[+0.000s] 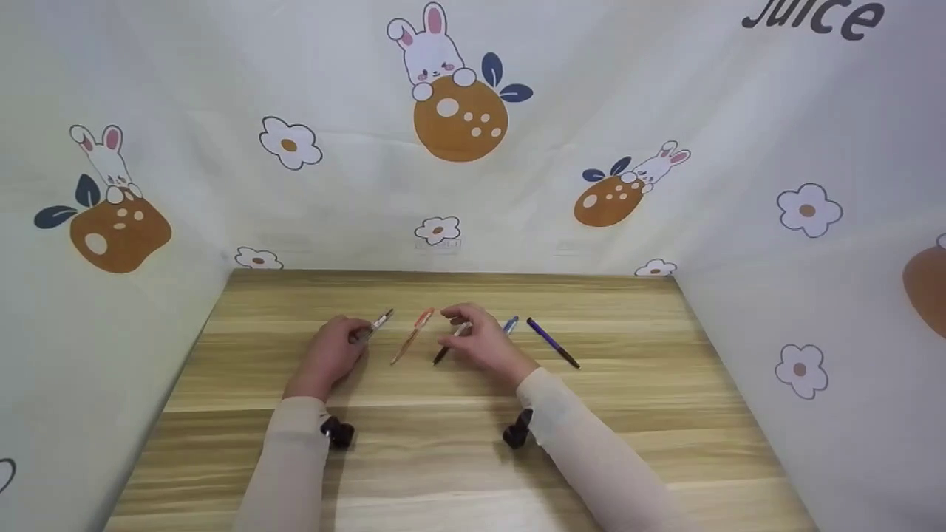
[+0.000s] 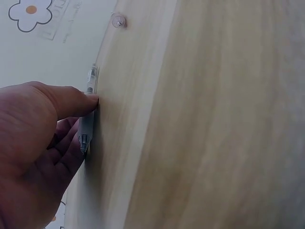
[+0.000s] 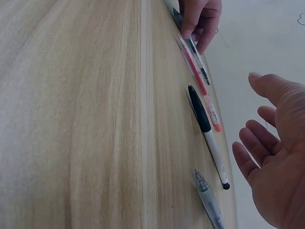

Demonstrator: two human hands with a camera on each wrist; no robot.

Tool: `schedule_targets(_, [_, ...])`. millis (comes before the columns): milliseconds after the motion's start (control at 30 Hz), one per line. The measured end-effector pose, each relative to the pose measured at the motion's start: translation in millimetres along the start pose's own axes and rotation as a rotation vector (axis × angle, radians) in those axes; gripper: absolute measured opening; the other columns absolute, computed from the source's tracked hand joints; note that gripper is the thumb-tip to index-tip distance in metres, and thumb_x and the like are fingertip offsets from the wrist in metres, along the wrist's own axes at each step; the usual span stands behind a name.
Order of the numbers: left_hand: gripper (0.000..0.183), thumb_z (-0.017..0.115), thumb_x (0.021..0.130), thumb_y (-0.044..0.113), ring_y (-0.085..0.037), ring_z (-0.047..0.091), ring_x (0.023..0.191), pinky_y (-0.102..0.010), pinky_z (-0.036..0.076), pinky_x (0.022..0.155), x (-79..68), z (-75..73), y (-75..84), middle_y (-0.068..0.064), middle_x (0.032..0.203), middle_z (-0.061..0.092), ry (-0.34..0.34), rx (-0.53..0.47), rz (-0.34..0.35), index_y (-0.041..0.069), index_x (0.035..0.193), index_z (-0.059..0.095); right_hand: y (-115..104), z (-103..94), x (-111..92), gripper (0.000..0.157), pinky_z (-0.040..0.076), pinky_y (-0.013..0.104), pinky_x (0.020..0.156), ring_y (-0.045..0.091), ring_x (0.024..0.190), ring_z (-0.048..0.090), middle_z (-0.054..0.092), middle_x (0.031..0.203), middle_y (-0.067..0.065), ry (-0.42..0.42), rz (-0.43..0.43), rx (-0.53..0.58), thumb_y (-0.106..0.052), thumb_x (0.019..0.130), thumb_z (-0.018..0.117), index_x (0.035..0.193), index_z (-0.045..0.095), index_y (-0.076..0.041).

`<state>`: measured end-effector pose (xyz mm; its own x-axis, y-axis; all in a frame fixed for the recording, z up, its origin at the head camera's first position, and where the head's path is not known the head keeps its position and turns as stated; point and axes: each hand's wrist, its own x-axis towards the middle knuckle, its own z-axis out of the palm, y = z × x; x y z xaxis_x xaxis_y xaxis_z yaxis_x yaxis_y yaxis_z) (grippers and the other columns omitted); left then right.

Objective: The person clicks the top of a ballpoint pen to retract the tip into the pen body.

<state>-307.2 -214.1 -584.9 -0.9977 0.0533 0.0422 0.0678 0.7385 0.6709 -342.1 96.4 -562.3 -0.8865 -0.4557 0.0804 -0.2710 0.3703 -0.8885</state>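
Note:
My left hand (image 1: 334, 355) pinches a clear gel pen with dark parts (image 1: 381, 319) between thumb and fingers, low over the wooden table. In the left wrist view the pen's tip (image 2: 83, 139) points downward past the thumb. An orange-red pen (image 1: 413, 337) lies to the right of that hand. Above a black-and-white pen (image 1: 441, 356) hovers my right hand (image 1: 484, 346), its fingers loosely bent and apart. The right wrist view shows that black-and-white pen (image 3: 212, 138) lying on the table, apart from the fingers. A blue-ended clear pen (image 1: 511, 324) is partly hidden behind the right hand.
A purple pen with dark ends (image 1: 553, 343) lies at the right of the row. Pale curtains printed with rabbits and flowers (image 1: 355, 199) border the wooden table (image 1: 429, 458) at the back and sides. Small black devices (image 1: 338, 433) sit at both wrists.

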Motion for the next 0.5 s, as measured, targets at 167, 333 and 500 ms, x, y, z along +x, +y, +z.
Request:
schedule_targets(167, [0.027, 0.072, 0.103, 0.005, -0.031, 0.065, 0.1, -0.055, 0.056, 0.094, -0.1, 1.2, 0.9, -0.014, 0.109, 0.07, 0.034, 0.038, 0.019, 0.001, 0.128, 0.078, -2.4, -0.7, -0.6, 0.049, 0.053, 0.049, 0.108, 0.039, 0.133, 0.059, 0.06, 0.146, 0.025, -0.004, -0.005, 0.004, -0.009, 0.099, 0.082, 0.146, 0.066, -0.004])
schedule_targets(333, [0.025, 0.074, 0.1, 0.006, -0.035, 0.068, 0.102, -0.057, 0.057, 0.095, -0.2, 1.2, 1.5, -0.015, 0.109, 0.072, 0.056, 0.048, 0.028, 0.003, 0.124, 0.081, -5.5, -0.6, -2.1, 0.05, 0.054, 0.049, 0.108, 0.038, 0.132, 0.059, 0.061, 0.144, 0.024, 0.004, -0.009, -0.004, -0.013, 0.099, 0.083, 0.145, 0.066, -0.003])
schedule_targets(500, [0.028, 0.076, 0.095, 0.003, -0.035, 0.068, 0.104, -0.058, 0.057, 0.096, 1.0, 0.5, 2.4, -0.016, 0.113, 0.073, 0.058, 0.027, 0.0, 0.004, 0.123, 0.081, -6.2, 0.8, -2.2, 0.051, 0.055, 0.045, 0.107, 0.043, 0.132, 0.06, 0.06, 0.146, 0.023, -0.001, 0.013, 0.013, -0.016, 0.1, 0.083, 0.146, 0.065, -0.005])
